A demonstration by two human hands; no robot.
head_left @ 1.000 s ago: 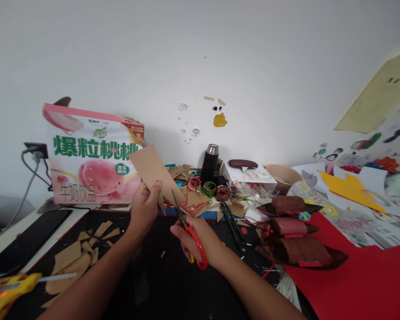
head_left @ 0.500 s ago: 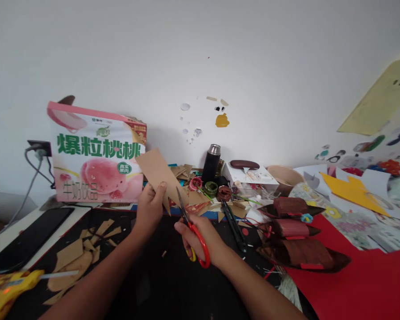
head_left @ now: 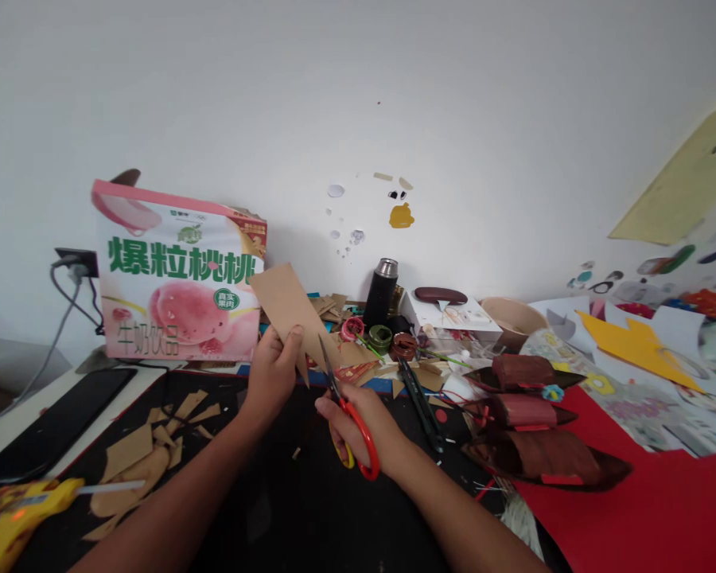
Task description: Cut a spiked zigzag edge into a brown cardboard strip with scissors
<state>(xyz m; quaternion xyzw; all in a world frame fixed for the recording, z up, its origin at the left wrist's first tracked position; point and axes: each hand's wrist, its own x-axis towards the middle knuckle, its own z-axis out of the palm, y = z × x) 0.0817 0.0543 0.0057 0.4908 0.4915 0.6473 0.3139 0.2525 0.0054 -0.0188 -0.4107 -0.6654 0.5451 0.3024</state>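
Between the thumb and fingers of my left hand (head_left: 278, 362) is a flat strip of brown cardboard (head_left: 289, 301), tilted up above the black work surface. A narrow pointed flap hangs from its lower edge beside my thumb. My right hand (head_left: 358, 414) is closed round the red and yellow handles of a pair of scissors (head_left: 363, 434). Their dark blades point up and left and meet the cardboard's right-hand end; whether they are parted there I cannot tell. Cardboard offcuts (head_left: 128, 461) lie to the left of my left forearm.
At the back left stands a pink drink carton (head_left: 182, 318). A black flask (head_left: 380, 294), small open jars (head_left: 380, 338) and a utility knife (head_left: 421, 406) are beyond my hands. Model boats (head_left: 549, 454) sit at right on red paper (head_left: 662, 501). A yellow glue gun (head_left: 29, 509) lies front left.
The whole view has shifted slightly, so everything appears a little farther right. Both hands keep their holds on the cardboard and the scissors, with hardly any movement between them.
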